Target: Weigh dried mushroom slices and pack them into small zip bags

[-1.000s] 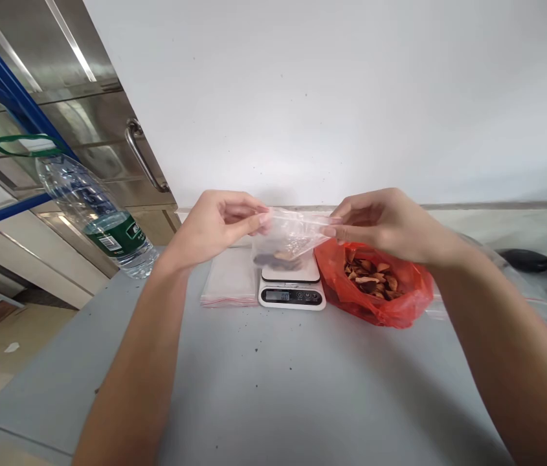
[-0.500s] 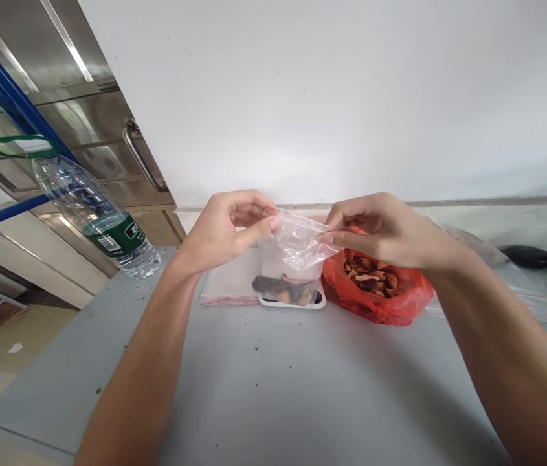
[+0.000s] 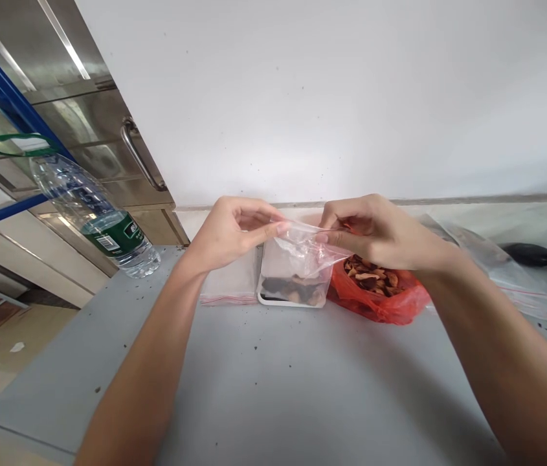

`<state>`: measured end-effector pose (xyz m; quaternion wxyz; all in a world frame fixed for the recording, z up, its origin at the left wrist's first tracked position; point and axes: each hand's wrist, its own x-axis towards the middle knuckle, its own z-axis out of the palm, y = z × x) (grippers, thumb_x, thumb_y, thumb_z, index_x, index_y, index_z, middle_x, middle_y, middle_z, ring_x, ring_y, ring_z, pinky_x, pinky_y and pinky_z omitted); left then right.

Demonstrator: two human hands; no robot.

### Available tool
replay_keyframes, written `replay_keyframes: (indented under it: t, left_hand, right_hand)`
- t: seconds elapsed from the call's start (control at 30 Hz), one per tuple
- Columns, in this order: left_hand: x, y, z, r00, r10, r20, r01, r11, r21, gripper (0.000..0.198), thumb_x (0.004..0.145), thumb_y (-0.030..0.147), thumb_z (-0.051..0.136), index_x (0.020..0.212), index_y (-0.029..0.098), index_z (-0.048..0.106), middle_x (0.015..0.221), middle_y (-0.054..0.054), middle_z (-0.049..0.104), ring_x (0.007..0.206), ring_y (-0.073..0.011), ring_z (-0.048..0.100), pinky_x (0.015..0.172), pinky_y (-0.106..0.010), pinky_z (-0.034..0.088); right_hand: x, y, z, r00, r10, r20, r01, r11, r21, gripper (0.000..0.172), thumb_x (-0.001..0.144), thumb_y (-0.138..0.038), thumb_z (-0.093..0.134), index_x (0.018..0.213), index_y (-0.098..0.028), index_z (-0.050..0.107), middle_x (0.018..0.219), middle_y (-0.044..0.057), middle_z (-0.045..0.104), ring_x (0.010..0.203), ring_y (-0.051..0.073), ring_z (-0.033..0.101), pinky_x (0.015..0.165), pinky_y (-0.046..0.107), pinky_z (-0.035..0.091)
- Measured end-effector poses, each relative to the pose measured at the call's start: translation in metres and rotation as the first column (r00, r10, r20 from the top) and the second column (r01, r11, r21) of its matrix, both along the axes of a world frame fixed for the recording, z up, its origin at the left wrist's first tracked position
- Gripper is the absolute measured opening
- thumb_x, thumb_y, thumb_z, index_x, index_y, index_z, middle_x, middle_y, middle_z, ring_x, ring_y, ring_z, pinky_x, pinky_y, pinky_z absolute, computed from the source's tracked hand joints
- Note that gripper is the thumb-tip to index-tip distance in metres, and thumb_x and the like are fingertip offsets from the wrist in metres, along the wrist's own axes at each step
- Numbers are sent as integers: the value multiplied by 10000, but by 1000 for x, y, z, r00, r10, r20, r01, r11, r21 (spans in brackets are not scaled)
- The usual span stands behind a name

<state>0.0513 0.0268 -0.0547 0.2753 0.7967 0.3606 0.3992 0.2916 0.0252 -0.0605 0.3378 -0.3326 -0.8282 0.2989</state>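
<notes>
A clear zip-lock bag [image 3: 305,262] hangs between my hands, with dark and brown dried slices [image 3: 295,289] at its bottom. My left hand [image 3: 237,234] pinches its top left edge between thumb and fingers. At the top right edge, my right hand [image 3: 368,232] is closed on the plastic in the same way. Behind and below the bag lies a white-rimmed flat device [image 3: 262,299], perhaps a small scale, partly covered by it. Just right of it sits a red plastic bag [image 3: 390,309] full of dried brown slices [image 3: 373,275], partly behind my right hand.
A stack of flat clear bags [image 3: 227,288] lies left of the device. A large water bottle [image 3: 103,220] with a green handle stands at the table's left edge. More clear bags [image 3: 525,294] and a black object [image 3: 529,254] lie right. A white wall [image 3: 331,116] rises behind.
My hands have come slightly closer together, and the zip-lock bag's top has bunched up. The bag and its slices have shifted a little to the right.
</notes>
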Motion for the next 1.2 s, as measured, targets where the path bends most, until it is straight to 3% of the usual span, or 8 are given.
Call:
replay_keyframes:
  t: [0.17, 0.27, 0.4, 0.57, 0.77, 1.03, 1.2]
  left_hand:
    - [0, 0, -2, 998, -37, 57, 37, 999, 4, 202, 875, 341, 778, 789, 158, 785, 807, -68, 796, 796, -197, 756, 759, -283, 610]
    - [2, -2, -2, 999, -41, 31, 40, 999, 18, 167, 877, 297, 765, 781, 162, 790, 799, -61, 798, 768, -190, 749, 731, -275, 607]
    - [1, -2, -1, 1000, -28, -1, 28, 1000, -6, 150, 881, 301, 767, 840, 167, 822, 841, -63, 810, 802, -203, 754, 743, -287, 611]
    - [1, -4, -2, 998, -18, -59, 18, 1000, -3, 187, 939, 308, 710, 883, 180, 835, 873, -51, 819, 842, -206, 762, 775, -289, 603]
    - [6, -7, 0, 993, 5, -119, 3, 998, 66, 206, 928, 268, 673, 811, 165, 809, 824, -46, 811, 773, -194, 749, 718, -273, 589]
    - [-5, -2, 4, 996, 66, -54, -61, 995, 84, 195, 918, 299, 697, 854, 155, 812, 822, -64, 795, 767, -194, 739, 711, -281, 597]
    - [-4, 1, 0, 999, 51, -18, -49, 997, 63, 214, 921, 318, 689, 874, 145, 804, 853, -75, 792, 798, -206, 739, 724, -295, 599]
  right_hand:
    - [-5, -3, 0, 999, -32, -26, 31, 998, -62, 352, 894, -471, 700, 676, -241, 546, 564, -42, 464, 528, 122, 389, 506, 296, 302]
    - [-9, -3, -1, 1000, -4, -22, 4, 1000, -5, 272, 916, -411, 649, 718, -239, 578, 557, -52, 446, 524, 121, 379, 517, 295, 299]
    - [-10, -2, -3, 999, 18, -31, -16, 997, 74, 295, 896, -332, 635, 654, -250, 488, 542, -67, 397, 511, 113, 327, 517, 300, 280]
    - [-12, -2, -4, 999, -39, 1, 39, 999, 17, 343, 918, -449, 673, 684, -239, 536, 545, -69, 404, 502, 105, 354, 492, 283, 272]
    - [-17, -1, -7, 999, -42, -20, 44, 993, 110, 356, 942, -482, 649, 705, -232, 561, 558, -64, 418, 511, 104, 325, 503, 281, 263]
    - [-3, 4, -3, 999, -43, 20, 44, 998, -45, 367, 879, -543, 682, 710, -221, 631, 644, -5, 582, 585, 141, 483, 546, 301, 354]
    - [-1, 11, -8, 994, -89, 61, 83, 992, 92, 277, 911, -452, 604, 737, -244, 547, 609, -39, 470, 549, 134, 384, 543, 305, 324]
